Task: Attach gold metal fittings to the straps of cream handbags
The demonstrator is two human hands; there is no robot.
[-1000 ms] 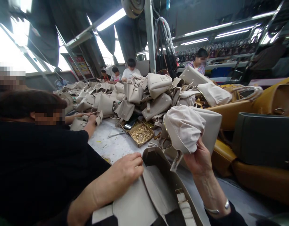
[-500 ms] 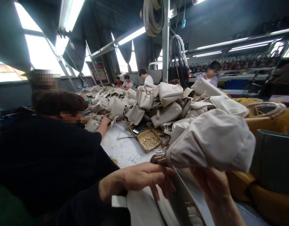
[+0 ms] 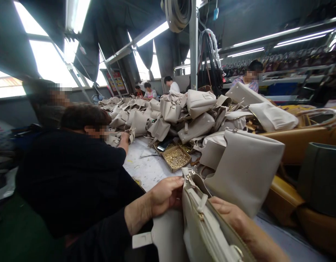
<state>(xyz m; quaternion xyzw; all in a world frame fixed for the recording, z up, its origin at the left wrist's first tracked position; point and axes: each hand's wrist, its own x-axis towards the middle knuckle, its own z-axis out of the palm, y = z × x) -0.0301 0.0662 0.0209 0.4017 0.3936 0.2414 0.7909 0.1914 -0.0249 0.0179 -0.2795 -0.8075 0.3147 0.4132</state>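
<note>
An off-white handbag (image 3: 194, 214) with a zip and gold-coloured fittings stands upright in front of me, its top facing up. My left hand (image 3: 165, 194) pinches its far left end, thumb beside the small strap tab there. Along the right side of the bag lies my right hand (image 3: 232, 216), fingers closed over the edge of its panel; the fingertips are partly hidden inside. A loose flap with a short tab (image 3: 143, 239) hangs at the bag's left. Just beyond my right hand, another off-white bag (image 3: 246, 167) rests on the table.
An open box of small gold-coloured metal pieces (image 3: 175, 159) sits on the white table (image 3: 140, 163). Behind it rises a heap of off-white bags (image 3: 159, 112). A co-worker in black (image 3: 75, 174) leans in at the left. Mustard-yellow bags (image 3: 310, 145) and a dark green one (image 3: 321, 178) are at the right.
My right hand has let go of the bag it held up, which now stands on the table at the right. Both hands have closed on the zipped bag, now raised upright.
</note>
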